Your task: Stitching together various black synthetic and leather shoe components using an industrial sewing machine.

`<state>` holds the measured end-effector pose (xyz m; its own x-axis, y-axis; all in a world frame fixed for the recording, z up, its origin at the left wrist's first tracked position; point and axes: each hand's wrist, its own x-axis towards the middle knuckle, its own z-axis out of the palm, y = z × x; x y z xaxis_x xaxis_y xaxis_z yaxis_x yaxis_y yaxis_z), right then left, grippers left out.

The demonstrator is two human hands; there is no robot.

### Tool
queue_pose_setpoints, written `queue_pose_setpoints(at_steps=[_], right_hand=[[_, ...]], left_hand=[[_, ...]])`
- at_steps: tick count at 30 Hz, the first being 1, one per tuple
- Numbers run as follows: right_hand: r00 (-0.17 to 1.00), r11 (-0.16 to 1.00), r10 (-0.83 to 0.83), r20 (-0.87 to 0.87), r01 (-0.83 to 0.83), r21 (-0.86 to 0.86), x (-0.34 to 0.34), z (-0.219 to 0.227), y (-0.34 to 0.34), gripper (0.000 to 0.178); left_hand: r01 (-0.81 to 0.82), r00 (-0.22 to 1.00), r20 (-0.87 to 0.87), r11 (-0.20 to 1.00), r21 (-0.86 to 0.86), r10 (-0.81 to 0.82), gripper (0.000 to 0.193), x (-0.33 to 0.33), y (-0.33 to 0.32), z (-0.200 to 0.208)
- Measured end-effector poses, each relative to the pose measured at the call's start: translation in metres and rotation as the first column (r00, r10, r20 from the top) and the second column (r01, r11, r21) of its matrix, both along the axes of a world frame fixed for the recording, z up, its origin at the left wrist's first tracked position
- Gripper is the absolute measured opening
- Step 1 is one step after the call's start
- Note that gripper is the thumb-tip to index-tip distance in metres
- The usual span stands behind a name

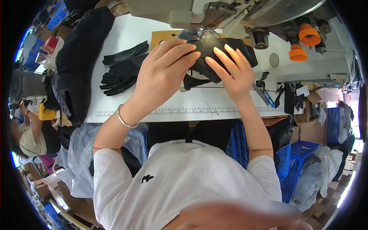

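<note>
A black fabric piece [209, 48] lies under the needle area of a sewing machine [199, 17]. My left hand [165, 67] is at its left edge, fingers bent and close together, gripping the fabric; the thumb is hidden. Flat on the right part of the piece rests my right hand [235, 71], its fingers stretched and slightly apart. Beside my left hand is a stack of black cut pieces [120, 73], partly covered by that forearm. A narrow black part hangs below the fabric between my hands.
A ruler strip [165, 111] runs along the white table's near edge. Snips with a blue handle [264, 96] lie at right. Orange-capped thread posts [308, 34] hang above. Dark cloth [82, 57] drapes over the left side. Blue crates [301, 161] stand lower right. Another person [30, 130] is far left.
</note>
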<state>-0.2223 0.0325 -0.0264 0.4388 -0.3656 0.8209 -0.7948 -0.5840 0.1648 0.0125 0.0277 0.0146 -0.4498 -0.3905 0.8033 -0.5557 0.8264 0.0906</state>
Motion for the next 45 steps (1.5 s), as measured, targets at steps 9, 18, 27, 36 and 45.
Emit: queue_pose_setpoints(at_steps=[9, 18, 27, 36, 45], right_hand=[[1.0, 1.0, -0.007, 0.002, 0.007, -0.001, 0.002, 0.003, 0.004, 0.028], [1.0, 1.0, 0.005, 0.018, -0.005, 0.006, 0.003, 0.003, 0.004, 0.028], [1.0, 1.0, 0.002, 0.018, -0.003, 0.023, 0.005, 0.007, 0.002, 0.029], [0.996, 0.996, 0.073, 0.041, -0.07, -0.062, 0.007, 0.007, -0.009, 0.041], [0.998, 0.998, 0.042, 0.045, -0.039, -0.054, 0.008, 0.007, -0.009, 0.038]], left_hand=[[-0.019, 0.998, 0.054, 1.0, 0.009, 0.018, 0.032, -0.007, -0.007, -0.001], [-0.009, 0.998, 0.055, 1.0, 0.025, 0.008, 0.031, -0.006, -0.009, -0.003], [-0.032, 0.999, 0.031, 0.999, 0.039, 0.03, 0.028, -0.007, -0.01, 0.0], [-0.048, 0.999, 0.004, 0.997, 0.067, 0.048, 0.021, -0.006, -0.012, 0.008], [-0.038, 0.999, -0.02, 0.997, 0.073, 0.039, 0.022, -0.007, -0.016, 0.007]])
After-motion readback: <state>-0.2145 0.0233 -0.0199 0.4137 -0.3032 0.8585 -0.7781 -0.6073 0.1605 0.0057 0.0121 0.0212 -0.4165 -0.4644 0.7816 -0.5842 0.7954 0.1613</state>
